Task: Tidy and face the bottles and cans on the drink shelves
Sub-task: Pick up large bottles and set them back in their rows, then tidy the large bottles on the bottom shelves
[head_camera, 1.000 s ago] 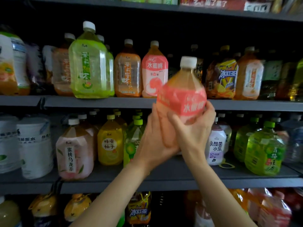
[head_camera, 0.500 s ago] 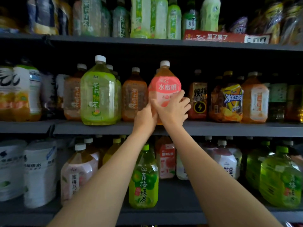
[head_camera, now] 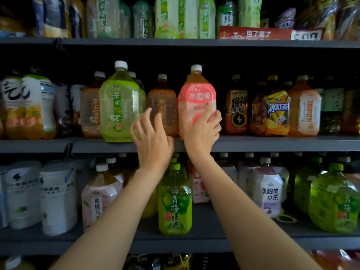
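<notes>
The right hand [head_camera: 202,133] grasps the upright pink-labelled bottle [head_camera: 195,102] on the middle shelf [head_camera: 272,143], while the left hand [head_camera: 152,137] hovers released beside it, fingers spread.

The pink-label bottle [head_camera: 196,102] reads 水蜜桃. To its right, a yellow-and-blue label bottle [head_camera: 276,112] reads 冰红茶. Below it, a green bottle [head_camera: 175,203] reads 青梅绿茶. Above it, a red box [head_camera: 255,33] reads 困了累了.
</notes>
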The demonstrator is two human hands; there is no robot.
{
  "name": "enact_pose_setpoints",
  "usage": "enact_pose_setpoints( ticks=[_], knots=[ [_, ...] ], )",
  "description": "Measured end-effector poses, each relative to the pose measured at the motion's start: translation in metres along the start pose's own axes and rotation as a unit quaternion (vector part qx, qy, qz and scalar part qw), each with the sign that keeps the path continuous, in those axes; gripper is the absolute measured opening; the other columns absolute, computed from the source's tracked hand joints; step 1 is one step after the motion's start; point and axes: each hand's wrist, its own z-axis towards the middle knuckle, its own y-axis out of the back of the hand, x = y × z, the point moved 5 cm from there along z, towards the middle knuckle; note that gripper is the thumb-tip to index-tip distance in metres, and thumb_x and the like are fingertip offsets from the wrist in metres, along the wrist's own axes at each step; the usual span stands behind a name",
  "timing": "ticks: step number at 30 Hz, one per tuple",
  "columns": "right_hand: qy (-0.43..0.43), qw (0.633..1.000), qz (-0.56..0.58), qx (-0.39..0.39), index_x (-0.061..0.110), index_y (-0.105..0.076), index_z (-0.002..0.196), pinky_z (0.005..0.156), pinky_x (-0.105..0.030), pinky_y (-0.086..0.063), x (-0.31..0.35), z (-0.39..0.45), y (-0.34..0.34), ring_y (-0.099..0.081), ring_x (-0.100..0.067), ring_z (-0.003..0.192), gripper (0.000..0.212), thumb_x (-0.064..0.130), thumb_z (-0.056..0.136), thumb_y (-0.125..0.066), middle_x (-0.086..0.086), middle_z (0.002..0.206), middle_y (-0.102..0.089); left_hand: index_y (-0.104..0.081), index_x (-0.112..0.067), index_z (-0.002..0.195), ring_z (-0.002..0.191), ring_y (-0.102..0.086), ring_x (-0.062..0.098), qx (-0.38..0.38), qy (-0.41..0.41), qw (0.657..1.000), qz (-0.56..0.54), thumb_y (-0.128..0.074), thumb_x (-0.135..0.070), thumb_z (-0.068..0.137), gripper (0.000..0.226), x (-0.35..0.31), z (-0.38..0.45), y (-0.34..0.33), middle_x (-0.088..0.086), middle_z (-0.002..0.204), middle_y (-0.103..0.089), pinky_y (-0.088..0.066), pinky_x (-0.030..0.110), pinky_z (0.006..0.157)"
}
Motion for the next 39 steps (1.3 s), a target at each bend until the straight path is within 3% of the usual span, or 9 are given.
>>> enact_pose_setpoints(
  ticks=[5, 10, 13, 17, 20, 23, 26, 31, 39],
  knots=[
    [-0.006, 1.0, -0.005, 0.011, 0.015, -0.012, 0.148, 0.109, -0.052, -0.023, 0.005, 0.0, -0.008, -0.025, -0.041, 0.13, 0.074, 0.039, 0.091, -0.052, -0.02, 0.149, -0.013, -0.048, -0.001, 0.125, 0.133, -0.029, 0.042, 0.059, 0.018, 0.996, 0.059, -0.062, -0.013, 0.076, 0.052, 0.02, -0.003, -0.003, 0.024, 0.142, -0.034, -0.026, 0.056, 0.104],
    [0.019, 0.997, 0.036, 0.058, 0.014, -0.014, 0.147, 0.109, -0.051, -0.026, 0.0, 0.002, 0.004, -0.027, -0.041, 0.13, 0.074, 0.035, 0.09, -0.056, -0.019, 0.148, -0.014, -0.056, -0.001, 0.115, 0.121, -0.045, 0.044, 0.042, -0.035, 0.998, 0.04, -0.068, -0.007, 0.066, 0.05, -0.007, -0.01, -0.009, 0.025, 0.132, -0.047, -0.039, 0.054, 0.096],
    [0.071, 0.996, 0.062, 0.006, 0.009, -0.025, 0.143, 0.108, -0.043, -0.028, -0.016, -0.006, 0.036, -0.028, -0.035, 0.13, 0.066, 0.026, 0.089, -0.058, -0.018, 0.147, -0.021, -0.056, -0.002, 0.114, 0.116, -0.049, 0.042, 0.02, -0.082, 0.996, 0.009, -0.065, -0.005, 0.065, 0.05, -0.041, -0.015, -0.01, 0.022, 0.128, -0.05, -0.042, 0.051, 0.093],
    [0.078, 0.992, 0.087, -0.056, 0.001, -0.043, 0.127, 0.098, -0.03, -0.03, -0.094, -0.042, 0.078, -0.039, -0.029, 0.119, 0.047, 0.012, 0.083, -0.055, -0.017, 0.129, -0.039, -0.053, -0.008, 0.111, 0.11, -0.05, 0.035, 0.003, -0.188, 0.98, -0.062, -0.047, -0.014, 0.071, 0.041, -0.098, -0.045, -0.021, 0.018, 0.121, -0.054, -0.046, 0.044, 0.086],
    [-0.058, 0.998, -0.012, 0.019, -0.002, -0.045, 0.122, 0.098, -0.035, -0.032, -0.194, -0.065, 0.089, -0.039, -0.035, 0.117, 0.043, 0.007, 0.082, -0.058, -0.02, 0.125, -0.04, -0.059, -0.01, 0.104, 0.109, -0.044, 0.026, 0.081, -0.249, 0.957, -0.128, -0.039, -0.02, 0.068, 0.042, -0.137, -0.099, -0.051, 0.013, 0.119, -0.056, -0.047, 0.038, 0.084],
    [-0.16, 0.982, -0.07, 0.074, -0.003, -0.042, 0.124, 0.094, -0.035, -0.033, -0.266, -0.074, 0.106, -0.036, -0.035, 0.118, 0.043, 0.005, 0.085, -0.058, -0.021, 0.128, -0.037, -0.06, -0.01, 0.104, 0.108, -0.052, 0.03, 0.206, -0.215, 0.945, -0.132, -0.048, -0.016, 0.068, 0.038, -0.155, -0.145, -0.084, 0.013, 0.121, -0.055, -0.049, 0.039, 0.082],
    [-0.179, 0.971, -0.076, 0.142, -0.002, -0.039, 0.125, 0.095, -0.033, -0.033, -0.299, -0.071, 0.109, -0.038, -0.033, 0.121, 0.049, 0.011, 0.084, -0.063, -0.018, 0.129, -0.04, -0.046, -0.013, 0.126, 0.128, -0.033, 0.027, 0.289, -0.152, 0.941, -0.093, -0.048, -0.017, 0.086, 0.041, -0.155, -0.165, -0.106, 0.007, 0.142, -0.032, -0.031, 0.036, 0.101],
    [-0.177, 0.958, -0.072, 0.212, -0.002, -0.029, 0.134, 0.098, -0.03, -0.031, -0.322, -0.066, 0.092, -0.034, -0.03, 0.129, 0.073, 0.024, 0.08, -0.072, -0.016, 0.137, -0.036, -0.046, -0.017, 0.124, 0.127, -0.032, 0.02, 0.351, -0.086, 0.928, -0.089, -0.048, -0.019, 0.09, 0.034, -0.15, -0.181, -0.13, 0.001, 0.137, -0.034, -0.026, 0.033, 0.102],
    [-0.185, 0.957, -0.052, 0.216, -0.003, -0.011, 0.142, 0.109, -0.042, -0.03, -0.339, -0.035, 0.055, -0.029, -0.035, 0.134, 0.108, 0.032, 0.069, -0.081, -0.02, 0.144, -0.027, -0.041, -0.016, 0.133, 0.124, -0.044, 0.02, 0.411, -0.034, 0.906, -0.098, -0.046, -0.019, 0.091, 0.043, -0.135, -0.204, -0.163, 0.0, 0.138, -0.041, -0.028, 0.033, 0.102]
  ],
)
